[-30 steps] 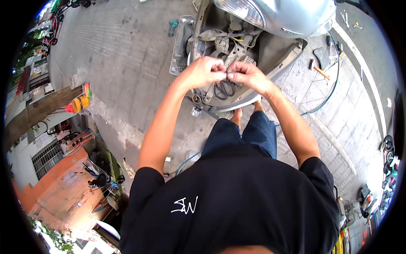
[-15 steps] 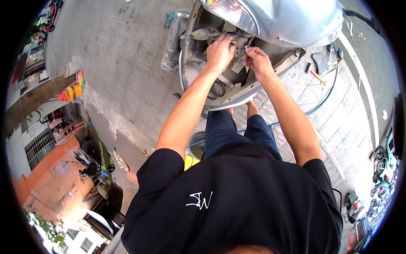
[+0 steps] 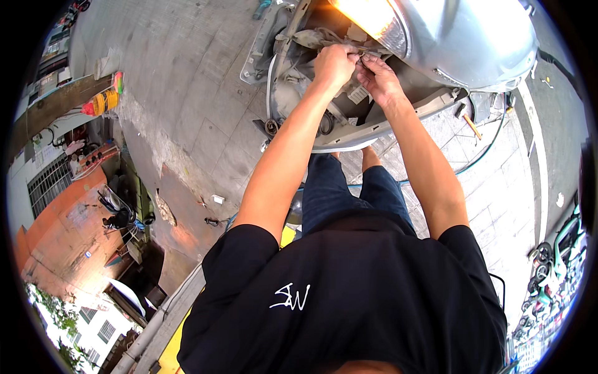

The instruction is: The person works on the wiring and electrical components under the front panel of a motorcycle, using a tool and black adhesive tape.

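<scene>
Both hands meet over the open front of a silver scooter body [image 3: 467,43], among its wiring. My left hand [image 3: 335,65] is closed, thumb and fingers pinched together at the wires. Close by on the right, my right hand [image 3: 379,78] pinches too, its fingertips almost touching the left ones. What they hold is too small to make out. Just beyond them, the lamp [image 3: 367,17] glows orange. Below the hands, the grey inner shell [image 3: 430,103] holds a pale label [image 3: 358,94] and a coiled black cable [image 3: 325,123].
A grey panel [image 3: 252,70] lies on the paving to the left, with a teal tool [image 3: 261,9] beyond it. On the right are a hammer [image 3: 471,126] and a blue hose [image 3: 483,156] curving along the ground. Parked scooters [image 3: 548,268] stand at far right.
The lamp, unlit before, now glows orange. The silver body sits farther right and higher in view. My hands have come closer together at the wiring.
</scene>
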`<action>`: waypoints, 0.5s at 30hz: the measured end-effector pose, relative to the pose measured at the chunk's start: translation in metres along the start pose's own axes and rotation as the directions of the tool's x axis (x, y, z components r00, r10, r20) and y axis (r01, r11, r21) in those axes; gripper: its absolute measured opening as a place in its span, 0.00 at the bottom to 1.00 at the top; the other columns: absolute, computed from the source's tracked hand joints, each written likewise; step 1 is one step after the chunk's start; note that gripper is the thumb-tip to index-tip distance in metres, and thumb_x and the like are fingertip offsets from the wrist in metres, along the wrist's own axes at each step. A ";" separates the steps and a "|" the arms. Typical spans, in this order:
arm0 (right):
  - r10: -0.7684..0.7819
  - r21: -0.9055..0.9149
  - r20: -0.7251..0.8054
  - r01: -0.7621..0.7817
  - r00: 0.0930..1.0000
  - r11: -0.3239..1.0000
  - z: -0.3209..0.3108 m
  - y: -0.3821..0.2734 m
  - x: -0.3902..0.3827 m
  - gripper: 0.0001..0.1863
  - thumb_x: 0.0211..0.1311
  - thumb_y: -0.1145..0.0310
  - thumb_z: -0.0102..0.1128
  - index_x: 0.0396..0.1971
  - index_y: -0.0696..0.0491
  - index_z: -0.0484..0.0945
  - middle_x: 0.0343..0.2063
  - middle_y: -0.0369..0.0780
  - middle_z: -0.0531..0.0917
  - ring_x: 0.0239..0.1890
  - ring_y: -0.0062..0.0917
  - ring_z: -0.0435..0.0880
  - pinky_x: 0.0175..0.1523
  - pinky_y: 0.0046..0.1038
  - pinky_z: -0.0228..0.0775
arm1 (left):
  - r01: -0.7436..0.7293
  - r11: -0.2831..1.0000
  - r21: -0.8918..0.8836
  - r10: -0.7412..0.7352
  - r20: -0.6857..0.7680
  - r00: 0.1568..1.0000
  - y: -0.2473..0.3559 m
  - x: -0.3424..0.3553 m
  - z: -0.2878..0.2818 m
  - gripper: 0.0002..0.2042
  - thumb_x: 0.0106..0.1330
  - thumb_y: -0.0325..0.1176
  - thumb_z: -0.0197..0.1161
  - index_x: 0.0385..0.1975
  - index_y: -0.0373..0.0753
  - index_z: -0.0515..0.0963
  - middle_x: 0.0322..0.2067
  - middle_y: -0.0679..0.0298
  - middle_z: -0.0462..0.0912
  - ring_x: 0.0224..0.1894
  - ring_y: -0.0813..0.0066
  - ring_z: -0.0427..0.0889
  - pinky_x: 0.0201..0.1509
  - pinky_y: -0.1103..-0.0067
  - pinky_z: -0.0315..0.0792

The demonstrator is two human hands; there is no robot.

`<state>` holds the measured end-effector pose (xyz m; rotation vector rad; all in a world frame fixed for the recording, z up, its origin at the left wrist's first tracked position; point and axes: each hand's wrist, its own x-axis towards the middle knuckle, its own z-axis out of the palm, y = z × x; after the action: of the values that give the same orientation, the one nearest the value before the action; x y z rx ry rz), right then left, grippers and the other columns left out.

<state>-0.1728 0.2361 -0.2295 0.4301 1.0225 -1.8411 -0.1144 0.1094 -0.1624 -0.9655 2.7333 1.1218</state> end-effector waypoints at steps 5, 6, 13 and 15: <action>-0.033 0.009 0.010 0.033 0.999 0.999 -0.001 0.001 0.003 0.05 0.63 0.69 0.61 0.38 0.50 0.78 0.33 0.31 0.83 0.34 0.19 0.81 0.39 0.24 0.74 | 0.055 0.998 0.009 -0.056 0.047 0.997 0.003 0.006 -0.002 0.12 0.59 0.39 0.65 0.39 0.43 0.84 0.35 0.57 0.86 0.39 0.59 0.85 0.45 0.71 0.76; -0.042 -0.003 -0.012 0.042 0.999 0.999 0.000 0.001 0.003 0.05 0.63 0.69 0.62 0.38 0.50 0.78 0.32 0.31 0.83 0.33 0.18 0.81 0.38 0.23 0.74 | 0.062 0.997 -0.038 -0.060 0.039 0.997 0.003 0.006 -0.001 0.11 0.58 0.38 0.65 0.39 0.43 0.84 0.35 0.57 0.86 0.39 0.60 0.85 0.45 0.71 0.76; -0.120 -0.229 -0.144 0.085 0.982 0.970 0.008 -0.003 -0.010 0.05 0.61 0.67 0.65 0.33 0.50 0.79 0.25 0.30 0.81 0.26 0.15 0.77 0.32 0.20 0.72 | -0.030 0.977 -0.211 -0.003 -0.157 0.988 -0.007 -0.005 0.021 0.09 0.56 0.33 0.64 0.36 0.40 0.84 0.34 0.59 0.85 0.37 0.62 0.84 0.43 0.72 0.75; -0.138 -0.262 -0.166 0.092 0.976 0.961 0.011 -0.005 -0.016 0.04 0.60 0.67 0.65 0.31 0.50 0.79 0.24 0.30 0.80 0.25 0.14 0.77 0.31 0.19 0.70 | -0.098 0.972 -0.213 0.047 -0.231 0.972 -0.008 -0.007 0.026 0.09 0.55 0.32 0.64 0.35 0.40 0.84 0.35 0.60 0.84 0.37 0.61 0.84 0.43 0.72 0.75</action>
<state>-0.1677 0.2373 -0.2103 0.3966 1.4160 -1.7658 -0.1089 0.1254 -0.1847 -1.0878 2.8853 1.4428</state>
